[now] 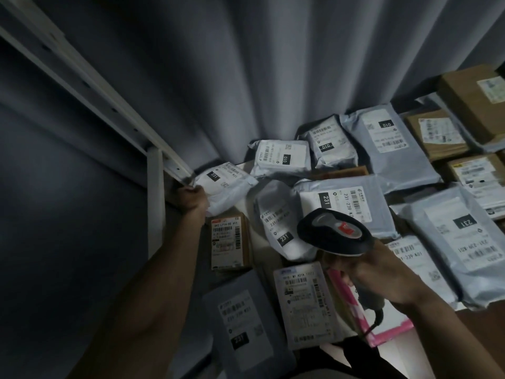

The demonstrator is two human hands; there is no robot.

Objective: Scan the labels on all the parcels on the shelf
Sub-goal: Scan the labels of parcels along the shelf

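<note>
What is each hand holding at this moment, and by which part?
The right hand grips the barcode scanner by its handle, below the head. The left hand grips the left edge of a white parcel at the shelf's left end.

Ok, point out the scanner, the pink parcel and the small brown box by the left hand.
scanner [334,232], head view, black top of its head
pink parcel [345,292], head view, pink face
brown box [229,243], head view, its white label
</note>
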